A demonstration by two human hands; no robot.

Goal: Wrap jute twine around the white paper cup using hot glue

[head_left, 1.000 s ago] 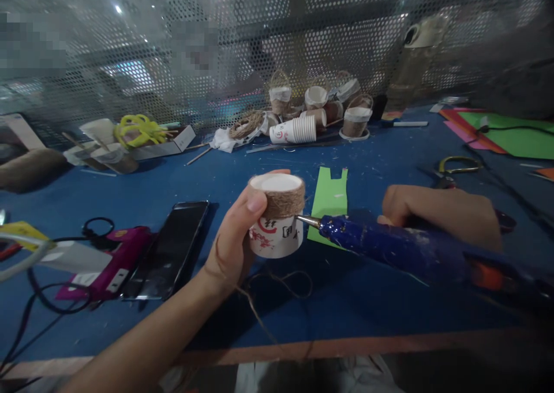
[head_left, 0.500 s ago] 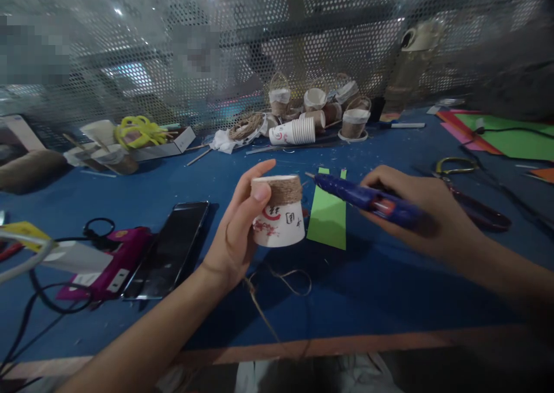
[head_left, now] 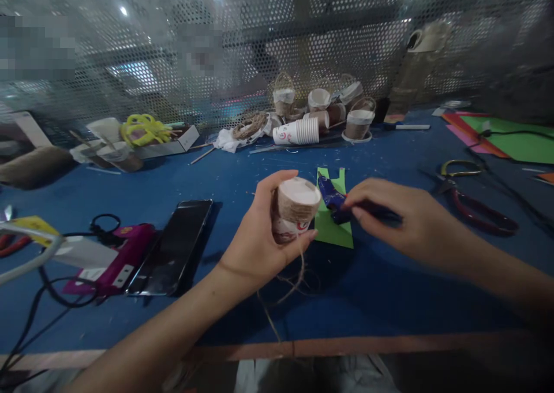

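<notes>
Blue glue gun (head_left: 332,198) is touched from its right by the right hand (head_left: 407,207), grip unclear, nozzle pointed away from those fingers, cup (head_left: 298,204) clamped by the left hand (head_left: 258,236).

Left hand (head_left: 264,231) grips a twine-wrapped paper cup (head_left: 298,209), tilted; loose twine (head_left: 302,269) trails beneath that hand. Right hand (head_left: 392,208) pinches the rear of a blue glue gun (head_left: 331,197), positioned over green paper (head_left: 332,234) between the hands. Left of the left hand: black phone (head_left: 173,249), then magenta power strip (head_left: 116,266). Beyond both hands: stacked paper cups (head_left: 298,132), lying sideways.
</notes>
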